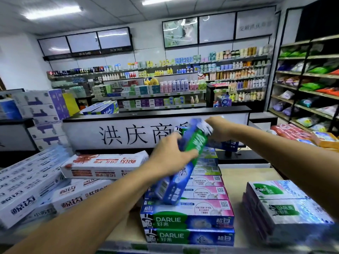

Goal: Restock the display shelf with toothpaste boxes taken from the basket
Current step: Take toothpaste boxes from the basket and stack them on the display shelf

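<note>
A blue and green toothpaste box (185,162) hangs tilted over the middle stack of Darlie boxes (189,217) on the display shelf (236,189). My left hand (169,156) grips the box around its middle. My right hand (218,131) holds its upper end, near the white sign board. The box is motion-blurred. A second stack of Darlie boxes (282,211) stands at the right of the shelf. The basket is not in view.
White and red toothpaste boxes (102,165) lie piled to the left of the middle stack. A white sign board (113,136) with black characters rises behind the shelf. Racks of packaged goods (310,85) line the right side.
</note>
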The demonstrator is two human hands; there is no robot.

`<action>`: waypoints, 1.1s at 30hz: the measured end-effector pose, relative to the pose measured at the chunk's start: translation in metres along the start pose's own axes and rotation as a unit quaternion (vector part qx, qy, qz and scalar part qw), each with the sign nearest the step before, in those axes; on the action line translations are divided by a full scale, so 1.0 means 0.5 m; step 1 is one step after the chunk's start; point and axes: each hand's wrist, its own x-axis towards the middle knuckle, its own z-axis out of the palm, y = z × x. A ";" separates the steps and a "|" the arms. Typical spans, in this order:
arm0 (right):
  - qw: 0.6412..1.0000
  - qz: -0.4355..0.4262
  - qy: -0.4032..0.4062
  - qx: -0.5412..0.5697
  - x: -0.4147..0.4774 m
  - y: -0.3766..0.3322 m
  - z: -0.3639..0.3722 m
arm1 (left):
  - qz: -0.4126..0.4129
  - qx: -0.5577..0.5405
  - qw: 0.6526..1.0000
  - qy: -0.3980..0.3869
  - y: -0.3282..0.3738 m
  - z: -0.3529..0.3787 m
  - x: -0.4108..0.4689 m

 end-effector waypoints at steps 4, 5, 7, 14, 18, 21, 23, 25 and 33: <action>1.000 0.002 -0.004 0.025 -0.001 0.013 -0.007 | -0.046 -0.279 0.957 0.062 -0.006 -0.056 0.002; 1.000 0.001 -0.006 0.025 0.000 0.014 -0.009 | -0.050 -0.306 0.949 0.050 -0.014 -0.062 -0.003; 1.000 0.000 -0.007 0.026 0.001 0.010 -0.012 | -0.070 -0.349 0.933 0.059 -0.032 -0.072 -0.011; 0.998 -0.025 -0.015 0.051 0.004 0.002 0.000 | -0.053 0.049 0.995 0.062 -0.087 -0.079 -0.013; 0.997 -0.043 -0.002 0.059 0.017 -0.012 0.002 | 0.008 0.192 0.981 -0.039 -0.067 -0.059 -0.001; 0.997 -0.058 -0.008 0.041 0.033 -0.031 0.006 | 0.049 0.230 0.970 -0.064 -0.069 -0.032 0.009; 0.998 -0.067 -0.021 0.008 0.043 -0.047 0.015 | 0.067 0.265 0.960 -0.064 -0.074 -0.011 0.021; 0.996 -0.073 -0.039 -0.025 0.054 -0.062 0.029 | 0.077 0.308 0.947 -0.056 -0.078 0.010 0.034; 0.991 -0.083 -0.085 -0.064 0.090 -0.062 0.081 | 0.111 0.386 0.916 0.000 -0.093 0.046 0.066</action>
